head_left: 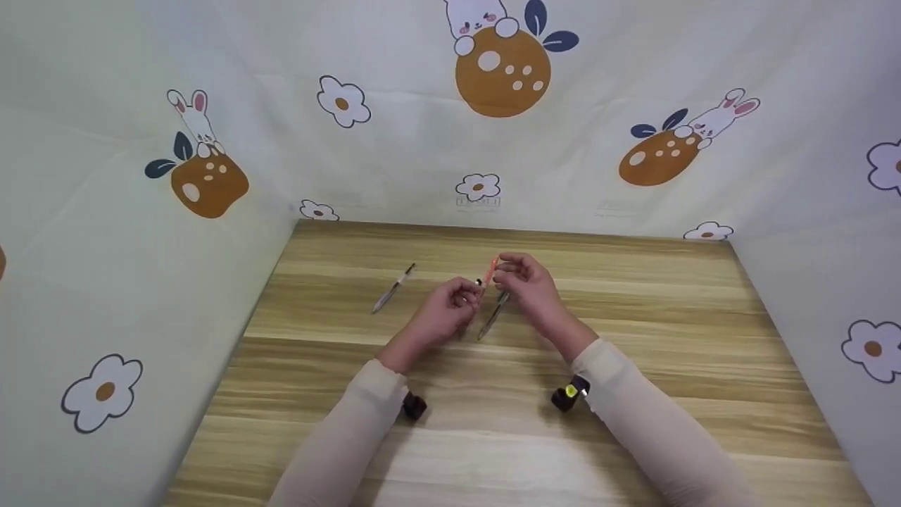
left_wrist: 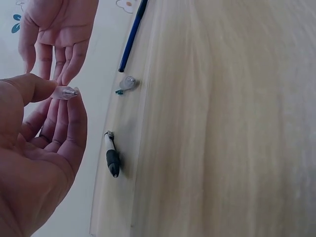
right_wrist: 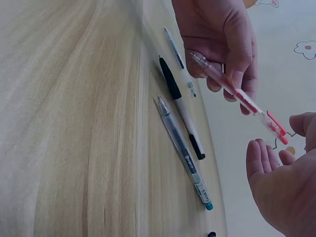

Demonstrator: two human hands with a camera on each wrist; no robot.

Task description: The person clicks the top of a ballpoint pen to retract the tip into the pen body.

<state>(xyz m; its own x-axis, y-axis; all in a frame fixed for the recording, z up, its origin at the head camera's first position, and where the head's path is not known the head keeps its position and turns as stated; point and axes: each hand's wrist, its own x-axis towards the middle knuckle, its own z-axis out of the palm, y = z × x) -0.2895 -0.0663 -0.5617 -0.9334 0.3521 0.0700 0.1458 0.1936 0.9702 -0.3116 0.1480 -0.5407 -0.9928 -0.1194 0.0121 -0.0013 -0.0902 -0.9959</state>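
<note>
The left hand [head_left: 445,310] is pinching the red click pen [right_wrist: 248,102] over the wooden table's [head_left: 647,303] far middle — the right hand [right_wrist: 289,190] is hovering, fingers parted near its clip end — and a slackening pinch could be sending it tumbling toward the teal-ended gel pen [right_wrist: 182,154].

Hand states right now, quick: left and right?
Left hand: closed, thumb and fingers pinching the red pen.
Right hand: open, loosely bent fingers and thumb near the red pen's clip end; can't tell if touching.
</note>
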